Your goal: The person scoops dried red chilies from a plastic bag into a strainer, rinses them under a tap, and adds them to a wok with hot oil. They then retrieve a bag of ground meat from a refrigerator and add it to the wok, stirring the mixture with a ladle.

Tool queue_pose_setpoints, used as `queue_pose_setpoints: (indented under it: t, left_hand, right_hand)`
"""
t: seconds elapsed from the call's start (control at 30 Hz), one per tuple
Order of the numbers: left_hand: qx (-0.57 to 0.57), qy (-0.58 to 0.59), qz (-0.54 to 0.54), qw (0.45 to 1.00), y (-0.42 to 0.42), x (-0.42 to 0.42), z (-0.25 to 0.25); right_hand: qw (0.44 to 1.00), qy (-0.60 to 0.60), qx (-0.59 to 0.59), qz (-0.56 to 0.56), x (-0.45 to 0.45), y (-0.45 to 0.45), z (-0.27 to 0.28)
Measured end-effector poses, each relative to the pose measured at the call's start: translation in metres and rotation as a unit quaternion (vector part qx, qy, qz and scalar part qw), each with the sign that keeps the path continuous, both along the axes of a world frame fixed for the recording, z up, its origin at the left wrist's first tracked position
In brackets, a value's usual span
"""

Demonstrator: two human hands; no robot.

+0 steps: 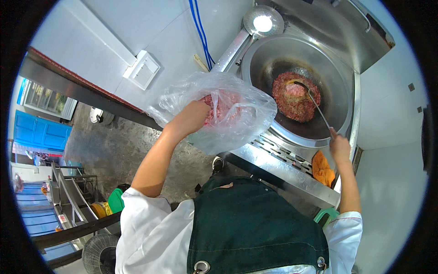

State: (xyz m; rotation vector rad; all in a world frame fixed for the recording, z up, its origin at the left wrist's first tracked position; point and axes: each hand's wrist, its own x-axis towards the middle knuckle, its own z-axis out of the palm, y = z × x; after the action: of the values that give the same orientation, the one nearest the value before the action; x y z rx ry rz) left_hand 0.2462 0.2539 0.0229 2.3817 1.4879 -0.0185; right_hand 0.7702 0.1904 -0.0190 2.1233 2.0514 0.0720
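Observation:
My left hand [193,118] is curled at the mouth of a clear plastic bag [253,99], gripping it. Raw minced meat [222,106] lies inside the bag, whose right side reaches over the wok's rim. The tips of my left fingers are hidden by the hand. My right hand [339,147] is closed around the handle of a long metal ladle [320,111]. The ladle's head rests in minced meat [297,109] at the bottom of a large metal wok [333,99]. Pinker meat sits near the ladle's head, with browner meat around it.
A perforated skimmer [275,19] lies beyond the wok. On the slotted metal stove front [284,154] is an orange cloth [322,169]. A green plastic handle [325,215] is near my right arm. Blue cables [202,34] hang along the wall. A fan [99,253] stands lower left.

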Motion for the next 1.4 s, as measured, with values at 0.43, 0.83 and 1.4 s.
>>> queue_pose_setpoints:
  t: [0.43, 0.83, 1.4]
  left_hand:
    - [-0.014, 0.011, -0.109, 0.994, 0.046, -0.013, -0.105]
    - [-0.035, 0.035, -0.101, 0.994, 0.06, 0.007, -0.088]
    - [-0.059, 0.015, -0.199, 0.978, 0.061, 0.0, -0.09]
  right_hand:
    - [0.986, 0.166, -0.012, -0.023, -0.034, -0.012, 0.026]
    - [0.982, 0.058, 0.154, 0.094, -0.058, -0.074, -0.018]
    - [0.377, 0.79, -0.084, -0.476, -0.32, -0.142, -0.262]
